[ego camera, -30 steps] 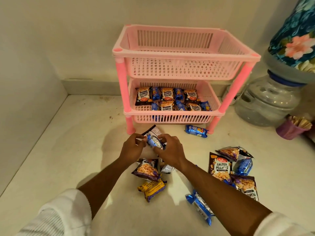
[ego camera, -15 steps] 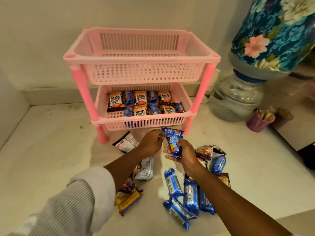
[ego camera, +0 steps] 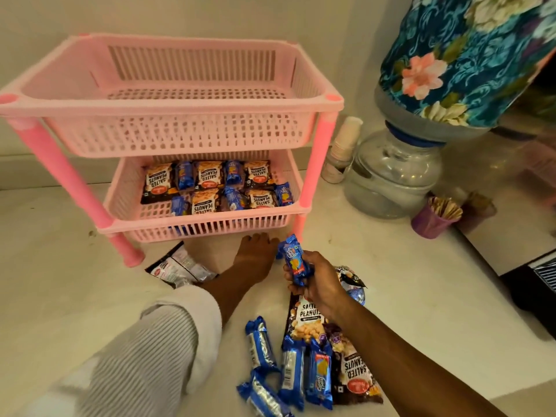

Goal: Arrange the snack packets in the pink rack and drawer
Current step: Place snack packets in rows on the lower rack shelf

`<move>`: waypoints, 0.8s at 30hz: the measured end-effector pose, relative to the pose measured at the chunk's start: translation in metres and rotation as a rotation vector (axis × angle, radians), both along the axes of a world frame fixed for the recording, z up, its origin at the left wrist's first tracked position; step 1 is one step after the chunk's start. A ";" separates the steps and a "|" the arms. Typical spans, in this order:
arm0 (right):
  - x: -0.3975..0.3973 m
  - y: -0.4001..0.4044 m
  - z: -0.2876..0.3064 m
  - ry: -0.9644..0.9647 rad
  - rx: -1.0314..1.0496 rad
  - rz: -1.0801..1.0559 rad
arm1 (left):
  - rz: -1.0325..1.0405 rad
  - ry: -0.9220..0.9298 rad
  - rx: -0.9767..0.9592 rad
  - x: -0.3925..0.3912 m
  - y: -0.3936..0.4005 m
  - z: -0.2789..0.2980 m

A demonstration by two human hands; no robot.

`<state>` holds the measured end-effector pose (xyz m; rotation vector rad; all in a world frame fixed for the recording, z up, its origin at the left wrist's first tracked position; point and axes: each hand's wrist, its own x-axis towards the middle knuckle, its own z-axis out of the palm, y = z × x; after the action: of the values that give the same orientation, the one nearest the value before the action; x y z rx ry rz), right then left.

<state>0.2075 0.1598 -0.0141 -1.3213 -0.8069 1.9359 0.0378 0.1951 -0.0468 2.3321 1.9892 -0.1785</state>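
Note:
The pink two-tier rack (ego camera: pixel 168 103) stands on the counter against the wall. Its top basket holds nothing I can see; the lower basket (ego camera: pixel 207 224) holds peanut packets and blue biscuit packets in two rows. My right hand (ego camera: pixel 319 281) grips a blue biscuit packet (ego camera: pixel 293 260) upright, just in front of the rack's right front leg. My left hand (ego camera: pixel 255 257) reaches low toward the rack's base, fingers curled down beside the packet; what it touches is hidden. Several blue biscuit packets (ego camera: pixel 288 371) and salted peanut packets (ego camera: pixel 307 320) lie near my right forearm.
A silver-backed packet (ego camera: pixel 177 267) lies face down left of my left hand. A water dispenser jar with a floral cover (ego camera: pixel 463 58) stands at right, with stacked paper cups (ego camera: pixel 343 145) and a purple cup of sticks (ego camera: pixel 436 218) beside it.
The view has moved closer and to the right. My right hand keeps the blue biscuit packet raised. My left hand has let go of it and dropped toward the rack's base.

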 end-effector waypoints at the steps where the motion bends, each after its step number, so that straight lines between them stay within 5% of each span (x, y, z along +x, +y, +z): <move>1: 0.001 0.001 0.000 0.005 -0.003 0.009 | 0.008 0.005 -0.004 0.000 -0.001 -0.001; 5: 0.001 0.003 0.004 -0.034 0.054 0.052 | 0.039 -0.136 -0.043 -0.005 -0.010 0.003; 9: -0.010 0.005 0.010 -0.075 0.222 0.066 | 0.144 -0.479 -0.053 -0.019 -0.030 0.026; 18: -0.099 0.007 0.047 -0.072 0.487 0.040 | 0.415 -1.036 0.291 -0.113 -0.092 0.095; 24: -0.184 0.017 0.085 -0.118 0.528 0.087 | 0.540 -1.030 0.515 -0.177 -0.077 0.127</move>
<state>0.0231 0.1766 0.0710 -1.0909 -1.3423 1.5608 -0.1391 0.1183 0.0806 1.3734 2.0122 1.3710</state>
